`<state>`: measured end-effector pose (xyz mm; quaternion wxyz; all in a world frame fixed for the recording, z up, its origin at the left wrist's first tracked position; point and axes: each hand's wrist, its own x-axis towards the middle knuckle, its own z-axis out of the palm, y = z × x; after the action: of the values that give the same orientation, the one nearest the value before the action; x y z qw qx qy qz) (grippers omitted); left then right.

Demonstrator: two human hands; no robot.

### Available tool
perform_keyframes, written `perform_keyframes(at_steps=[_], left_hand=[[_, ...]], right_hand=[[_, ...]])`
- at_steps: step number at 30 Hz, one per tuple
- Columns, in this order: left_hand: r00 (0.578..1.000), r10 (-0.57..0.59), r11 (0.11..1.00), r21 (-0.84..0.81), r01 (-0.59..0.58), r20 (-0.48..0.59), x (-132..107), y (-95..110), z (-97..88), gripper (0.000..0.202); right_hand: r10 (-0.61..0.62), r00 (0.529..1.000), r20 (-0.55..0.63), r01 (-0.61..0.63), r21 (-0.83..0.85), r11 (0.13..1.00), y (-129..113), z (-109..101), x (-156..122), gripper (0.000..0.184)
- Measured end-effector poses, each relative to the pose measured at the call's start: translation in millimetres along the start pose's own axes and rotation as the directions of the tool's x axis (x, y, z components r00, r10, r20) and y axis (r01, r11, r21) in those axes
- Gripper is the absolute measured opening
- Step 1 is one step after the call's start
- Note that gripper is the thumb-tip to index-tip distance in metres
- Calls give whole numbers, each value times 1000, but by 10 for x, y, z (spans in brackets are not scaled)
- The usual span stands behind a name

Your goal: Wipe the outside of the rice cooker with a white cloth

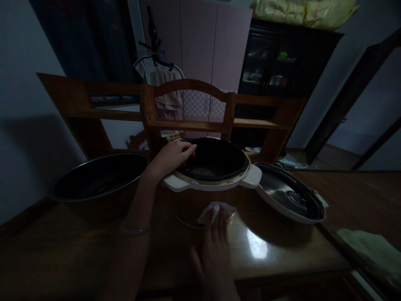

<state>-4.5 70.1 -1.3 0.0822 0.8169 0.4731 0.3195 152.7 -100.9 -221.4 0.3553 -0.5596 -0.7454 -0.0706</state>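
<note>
A large electric cooker with white side handles (250, 177) stands on the table, its black inner pot (216, 156) uncovered. My left hand (175, 156) is closed over the left part of the pot's rim, fingers bent down toward the inside. In front of the cooker, my right hand (216, 242) presses a crumpled, whitish, half-clear piece (216, 211), like a tissue or thin plastic, against the tabletop. Just left of it lies a thin curved dark strip (188, 222); its kind is unclear. The cooker's round lid (288, 192) lies to the right, metal inner side up.
A wide dark basin (100, 175) stands at the left on the glossy wooden table (282, 261). Behind the cooker rises a wooden shelf frame (188, 124). A pale green cloth (372, 251) lies beyond the table's right edge. The room is dim.
</note>
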Motion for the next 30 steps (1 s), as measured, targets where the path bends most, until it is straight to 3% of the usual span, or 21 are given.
perform_keyframes(at_steps=[5,8,11,18,23,27,30], left_hand=[[1000,5,1000,-11,-5,-8,-14,-3,-3,44],[999,25,1000,-6,-25,-36,-4,-18,12,45],[997,22,1000,-18,-23,-71,8,-29,30,42],[994,42,999,17,-40,-102,14,-47,26,39],[995,49,999,3,-49,-92,31,-62,32,36],[995,58,998,9,-58,-87,45,-78,49,35],[995,49,999,17,-48,-81,48,-84,49,34]], right_hand=[[248,967,-59,-224,265,938,229,-201,125,94],[333,941,-62,-282,398,873,332,-336,241,90],[293,954,-63,-244,402,882,291,-375,278,88],[107,994,-34,-94,275,957,-50,-255,179,95],[-7,1000,14,4,155,988,44,-156,62,96],[55,998,-14,-53,121,991,185,-101,0,94],[142,989,-34,-133,193,972,230,-131,35,93]])
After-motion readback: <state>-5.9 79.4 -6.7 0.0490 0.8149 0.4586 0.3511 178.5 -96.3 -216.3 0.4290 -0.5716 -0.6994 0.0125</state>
